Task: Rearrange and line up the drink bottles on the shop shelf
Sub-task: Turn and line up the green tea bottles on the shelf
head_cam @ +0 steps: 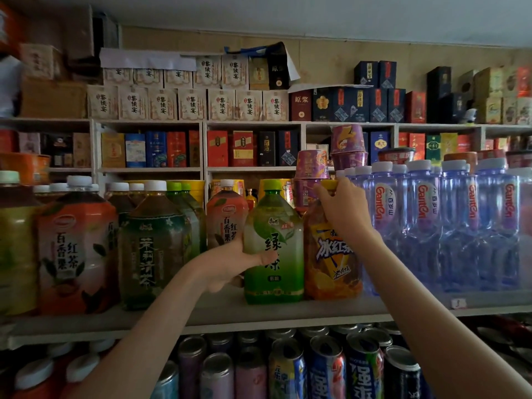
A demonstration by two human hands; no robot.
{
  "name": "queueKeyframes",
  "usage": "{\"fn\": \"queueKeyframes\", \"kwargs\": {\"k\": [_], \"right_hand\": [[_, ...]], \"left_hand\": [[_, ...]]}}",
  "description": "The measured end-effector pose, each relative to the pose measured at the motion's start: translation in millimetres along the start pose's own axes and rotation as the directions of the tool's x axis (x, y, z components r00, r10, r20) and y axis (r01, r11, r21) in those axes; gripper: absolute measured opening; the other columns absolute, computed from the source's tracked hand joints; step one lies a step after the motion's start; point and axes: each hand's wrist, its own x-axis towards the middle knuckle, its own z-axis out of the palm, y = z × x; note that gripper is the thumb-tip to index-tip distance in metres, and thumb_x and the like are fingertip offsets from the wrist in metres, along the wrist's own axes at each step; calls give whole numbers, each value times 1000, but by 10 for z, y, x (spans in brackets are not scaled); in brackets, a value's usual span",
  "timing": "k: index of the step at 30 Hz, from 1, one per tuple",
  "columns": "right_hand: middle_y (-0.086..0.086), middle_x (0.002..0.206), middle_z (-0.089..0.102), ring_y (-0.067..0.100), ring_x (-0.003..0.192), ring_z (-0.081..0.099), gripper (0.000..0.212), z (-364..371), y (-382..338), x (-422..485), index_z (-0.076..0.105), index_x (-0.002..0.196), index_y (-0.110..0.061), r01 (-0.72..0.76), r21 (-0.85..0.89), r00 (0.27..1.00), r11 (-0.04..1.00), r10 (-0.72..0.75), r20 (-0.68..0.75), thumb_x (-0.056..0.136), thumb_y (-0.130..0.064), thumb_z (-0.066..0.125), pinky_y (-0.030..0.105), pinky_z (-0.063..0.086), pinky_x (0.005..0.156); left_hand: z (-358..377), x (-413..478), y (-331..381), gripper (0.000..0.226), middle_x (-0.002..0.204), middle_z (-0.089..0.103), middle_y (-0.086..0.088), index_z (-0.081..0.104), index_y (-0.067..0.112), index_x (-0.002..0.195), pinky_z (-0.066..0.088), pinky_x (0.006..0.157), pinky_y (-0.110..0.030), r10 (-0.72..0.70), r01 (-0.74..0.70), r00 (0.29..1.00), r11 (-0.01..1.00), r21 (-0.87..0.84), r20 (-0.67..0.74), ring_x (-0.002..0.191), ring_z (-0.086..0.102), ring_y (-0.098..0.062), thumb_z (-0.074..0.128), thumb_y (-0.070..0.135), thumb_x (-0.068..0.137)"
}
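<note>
Two hands on two neighbouring tea bottles on the shelf (288, 315).

The clear blue water bottles (426, 226) to the right of the right hand blur together in the dim light. The cans (325, 367) under both forearms are cut off by the lower edge. The green tea bottle (276, 226) stands upright just right of the left hand. Close against it, the orange iced tea bottle (331, 263) stands directly under the right hand. The left hand (230, 263) grips the green bottle's lower left side, thumb laid across the front label, its fingers hidden behind the bottle. The right hand (342, 208) is curled round the orange bottle's neck, covering it so that only a sliver of the yellow cap (329, 184) shows above the fingers.
</note>
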Motion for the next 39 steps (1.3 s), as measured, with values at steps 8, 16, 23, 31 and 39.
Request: {"fn": "queueKeyframes", "kwargs": {"k": [8,16,23,31,39], "right_hand": [[14,95,60,27,80,57,36,-10,-71,-74,47,105,-2,-14,-33,1000,999,15,9,96,-36,47,34,43,63],[16,96,61,31,85,61,34,-38,-116,-116,47,102,-2,-26,-33,1000,999,26,4,96,-36,47,44,52,72],[17,141,39,31,130,35,64,-76,-280,-337,23,142,-2,156,-175,981,972,-172,-84,94,-38,48,45,30,107],[7,134,48,22,125,42,48,117,-937,-763,38,137,-12,489,201,872,849,-480,-96,92,-17,53,36,35,103],[-15,125,46,-7,108,39,44,734,-1644,-1223,42,135,-24,497,463,795,734,-599,97,92,-22,55,1,32,82]], "left_hand": [[3,-11,-39,101,134,48,10,12,42,147,25,111,-56,15,-15,1000,999,-49,9,131,36,-25,72,44,65],[95,-25,-58,88,122,42,18,14,37,147,22,112,-44,31,-34,998,997,-75,-47,117,33,-11,64,44,75],[258,-175,31,86,148,28,9,8,36,146,28,109,-32,354,-262,843,928,265,-405,129,30,-6,67,39,84],[-3,-708,36,48,130,42,12,38,21,137,36,98,-15,654,-308,480,750,586,-584,117,40,4,57,22,93],[-752,-1413,-394,31,113,58,5,52,16,119,47,82,-9,664,-174,259,746,643,-701,100,57,-1,60,10,90]]}}
